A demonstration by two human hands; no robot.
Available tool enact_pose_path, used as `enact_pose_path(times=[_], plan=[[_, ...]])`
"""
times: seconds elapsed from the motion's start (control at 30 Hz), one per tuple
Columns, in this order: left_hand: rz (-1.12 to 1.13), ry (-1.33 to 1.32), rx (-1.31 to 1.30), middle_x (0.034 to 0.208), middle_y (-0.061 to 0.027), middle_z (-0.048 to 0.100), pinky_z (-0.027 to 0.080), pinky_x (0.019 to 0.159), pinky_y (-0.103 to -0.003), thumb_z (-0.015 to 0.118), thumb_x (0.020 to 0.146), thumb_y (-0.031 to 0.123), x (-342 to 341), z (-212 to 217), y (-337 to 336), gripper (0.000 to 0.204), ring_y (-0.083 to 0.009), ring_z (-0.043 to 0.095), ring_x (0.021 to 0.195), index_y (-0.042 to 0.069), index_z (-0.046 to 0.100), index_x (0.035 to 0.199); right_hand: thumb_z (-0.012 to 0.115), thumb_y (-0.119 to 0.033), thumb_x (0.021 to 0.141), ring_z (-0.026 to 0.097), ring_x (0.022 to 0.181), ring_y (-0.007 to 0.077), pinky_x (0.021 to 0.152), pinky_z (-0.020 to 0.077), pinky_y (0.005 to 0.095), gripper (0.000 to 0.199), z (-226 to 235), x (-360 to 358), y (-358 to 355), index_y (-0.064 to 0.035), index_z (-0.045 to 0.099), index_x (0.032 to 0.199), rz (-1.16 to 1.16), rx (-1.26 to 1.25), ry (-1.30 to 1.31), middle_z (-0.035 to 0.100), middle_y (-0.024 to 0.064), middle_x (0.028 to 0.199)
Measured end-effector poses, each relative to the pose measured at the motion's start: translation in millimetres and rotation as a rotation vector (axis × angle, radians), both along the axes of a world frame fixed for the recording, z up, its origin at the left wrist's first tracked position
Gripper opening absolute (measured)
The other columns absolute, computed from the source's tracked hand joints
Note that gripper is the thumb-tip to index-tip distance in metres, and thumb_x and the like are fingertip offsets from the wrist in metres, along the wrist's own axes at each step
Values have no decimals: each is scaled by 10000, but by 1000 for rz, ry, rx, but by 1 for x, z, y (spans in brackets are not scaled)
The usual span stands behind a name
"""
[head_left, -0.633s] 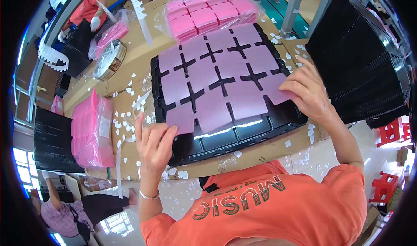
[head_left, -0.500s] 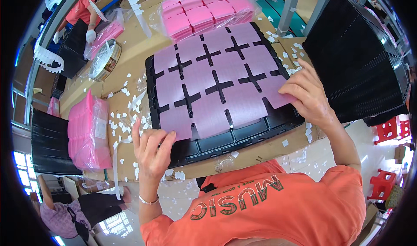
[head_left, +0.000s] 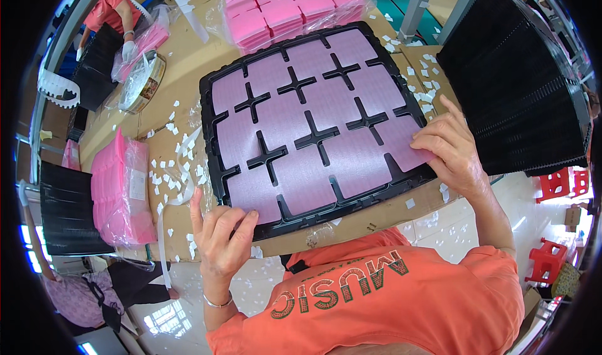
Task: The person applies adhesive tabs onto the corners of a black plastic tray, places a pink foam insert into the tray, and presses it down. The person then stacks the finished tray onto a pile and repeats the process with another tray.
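Note:
A thin pink foam sheet [head_left: 307, 154] with cross-shaped cutouts lies over a black plastic tray [head_left: 211, 145], whose cross-shaped dividers stand up through the cutouts. At the near left corner, my left hand [head_left: 226, 236] is closed, its fingertips on the sheet's edge beside the tray rim. My right hand [head_left: 453, 151] pinches the near right corner, which sits slightly lifted across the rim. The fingers' undersides are hidden. Elsewhere the sheet rests flat inside the tray.
Stacked pink foam sheets [head_left: 295, 13] in plastic stand behind the tray; another wrapped pink stack [head_left: 119, 189] is at left. Black trays [head_left: 514, 79] rise at right. White scraps [head_left: 169, 167] litter the cardboard-covered table [head_left: 182, 54]. A co-worker's gloved hand [head_left: 128, 51] shows far left.
The sheet's near edge has moved down into the tray, exposing more of its rim and dividers. My left hand has lowered with the corner; my right still holds its corner.

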State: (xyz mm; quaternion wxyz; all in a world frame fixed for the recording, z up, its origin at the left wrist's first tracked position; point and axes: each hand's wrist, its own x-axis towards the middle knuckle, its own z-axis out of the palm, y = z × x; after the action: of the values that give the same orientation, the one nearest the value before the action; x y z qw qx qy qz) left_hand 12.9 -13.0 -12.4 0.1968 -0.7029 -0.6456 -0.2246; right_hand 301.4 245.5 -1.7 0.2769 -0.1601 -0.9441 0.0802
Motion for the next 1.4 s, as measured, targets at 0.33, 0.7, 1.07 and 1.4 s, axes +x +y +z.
enact_pose_path(times=[0.33, 0.7, 1.07, 1.4], plan=[[-21, -16, -74, 834, -31, 570, 333, 1063, -621, 732, 758, 144, -2, 0, -4, 168, -208, 570, 749, 76, 687, 905, 619, 92, 650, 592, 932, 247, 1080, 346, 560, 287, 12, 7, -4, -82, 634, 877, -17, 3, -129, 619, 39, 912], [66, -102, -95, 932, -86, 614, 303, 1049, -644, 347, 815, 778, 4, 23, -6, 812, -296, 582, 873, 41, 673, 918, 604, 38, 694, 571, 1057, 264, 1054, 383, 528, 309, 26, 11, -11, -67, 656, 979, -93, 143, -243, 640, 55, 1032], [50, -6, -141, 880, -68, 618, 329, 1047, -602, 559, 765, 637, -4, 6, -10, 618, -284, 598, 882, 26, 647, 782, 613, -44, 689, 585, 958, 269, 1061, 384, 559, 127, 7, 8, -11, -12, 639, 809, -51, 242, -323, 638, 70, 881], [-2, -59, -134, 938, -111, 632, 338, 1045, -580, 578, 796, 582, -27, 9, 8, 579, -312, 589, 958, 15, 667, 872, 630, 37, 692, 579, 986, 295, 1055, 396, 516, 196, 20, -7, 22, -24, 647, 877, 86, 25, -261, 633, 73, 905]])
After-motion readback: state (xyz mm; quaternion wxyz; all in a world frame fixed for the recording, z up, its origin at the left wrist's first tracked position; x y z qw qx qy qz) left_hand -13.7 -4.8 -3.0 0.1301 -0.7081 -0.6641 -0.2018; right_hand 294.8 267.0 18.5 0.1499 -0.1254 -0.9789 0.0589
